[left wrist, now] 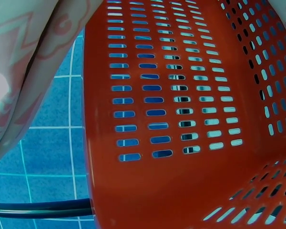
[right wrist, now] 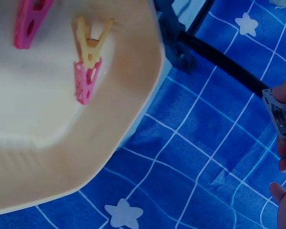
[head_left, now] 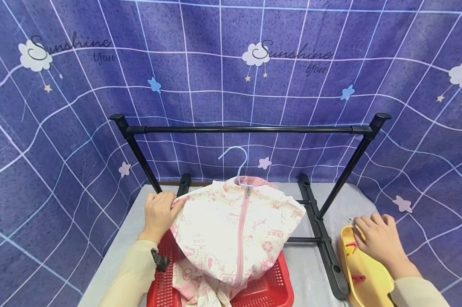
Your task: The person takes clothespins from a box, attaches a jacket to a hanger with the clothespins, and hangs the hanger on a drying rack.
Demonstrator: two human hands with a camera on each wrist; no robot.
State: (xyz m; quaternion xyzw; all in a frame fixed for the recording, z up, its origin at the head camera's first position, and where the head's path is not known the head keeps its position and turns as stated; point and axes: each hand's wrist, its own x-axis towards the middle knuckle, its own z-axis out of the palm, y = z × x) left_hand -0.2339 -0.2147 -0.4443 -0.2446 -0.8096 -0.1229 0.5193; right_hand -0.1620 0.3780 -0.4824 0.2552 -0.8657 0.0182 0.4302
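1 left hand (head_left: pixel 160 214) tight on jacket (head_left: pixel 217 224), 1 right hand (head_left: pixel 382 242) palm-down over tub (head_left: pixel 373 281), gray clip (right wrist: pixel 278 117) in pinch

Left hand (head_left: pixel 159 216) and right hand (head_left: pixel 381 241) each in a pinch, forearms (head_left: pixel 133 270) well apart.

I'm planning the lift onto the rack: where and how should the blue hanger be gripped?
Probably pinch the blue hanger at its neck, just above the garment, coming from the right: the hook opens leftward, and cloth covers most of the rest.
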